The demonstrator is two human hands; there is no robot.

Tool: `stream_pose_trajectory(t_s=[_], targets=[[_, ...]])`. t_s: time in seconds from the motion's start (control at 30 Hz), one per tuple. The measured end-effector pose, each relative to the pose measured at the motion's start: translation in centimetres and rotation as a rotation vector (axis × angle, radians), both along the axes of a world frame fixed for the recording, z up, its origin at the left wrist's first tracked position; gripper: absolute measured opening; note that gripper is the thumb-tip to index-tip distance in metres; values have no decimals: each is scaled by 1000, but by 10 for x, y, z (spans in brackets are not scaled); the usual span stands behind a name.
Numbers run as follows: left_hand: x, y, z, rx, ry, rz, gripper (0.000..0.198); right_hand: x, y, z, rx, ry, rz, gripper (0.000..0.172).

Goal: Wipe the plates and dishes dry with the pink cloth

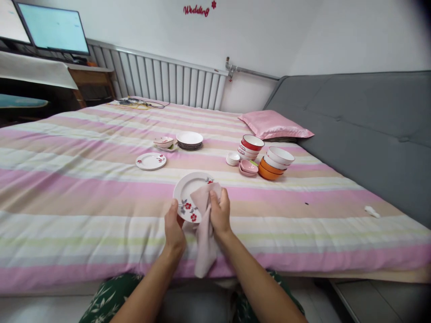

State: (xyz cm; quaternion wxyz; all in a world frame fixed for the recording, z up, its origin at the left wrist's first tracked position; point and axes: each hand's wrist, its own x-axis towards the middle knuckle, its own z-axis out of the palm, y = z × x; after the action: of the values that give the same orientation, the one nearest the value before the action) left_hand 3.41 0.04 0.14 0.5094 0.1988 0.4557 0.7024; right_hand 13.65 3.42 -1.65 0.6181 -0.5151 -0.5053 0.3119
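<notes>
A white plate with red flowers and grey leaves (184,192) is held up, tilted, over the near part of the bed. My left hand (174,229) grips its lower left rim, thumb on the face. My right hand (220,213) is closed on a pale pink cloth (206,251), pressing it against the plate's right edge; the cloth's end hangs down. Beyond them, another flowered plate (151,161) lies flat on the striped bedsheet. Behind it are a stack of plates (189,139) and small flowered dishes (164,142).
At the right stand stacked red-and-white bowls (252,142), orange and white bowls (271,169), small white dishes (232,159) and pink dishes (248,167). A pink pillow (274,124) rests by the grey headboard (353,116). Cables (141,104) lie at the bed's far left.
</notes>
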Motion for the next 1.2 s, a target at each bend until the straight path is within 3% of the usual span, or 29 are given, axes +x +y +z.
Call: stream_pose_trajectory(t_s=[0.2,0.37,0.6,0.9,1.1,1.2], targets=[[-28,4,10,76,105,-352,55,38,16,19,36,-27,285,18],[-22,-1,7,-21,210,-445,47,42,11,23,21,-220,513,19],[-13,1,-1,-98,177,-186,43,28,8,19,59,-283,435,22],[-11,3,2,-85,27,157,32,-16,-13,-2,-3,-84,81,22],[-3,0,-5,-126,-12,298,35,-41,-31,-16,-118,-26,-83,20],[-1,-1,-7,-115,-22,297,37,-41,-31,-16,-123,6,-65,19]])
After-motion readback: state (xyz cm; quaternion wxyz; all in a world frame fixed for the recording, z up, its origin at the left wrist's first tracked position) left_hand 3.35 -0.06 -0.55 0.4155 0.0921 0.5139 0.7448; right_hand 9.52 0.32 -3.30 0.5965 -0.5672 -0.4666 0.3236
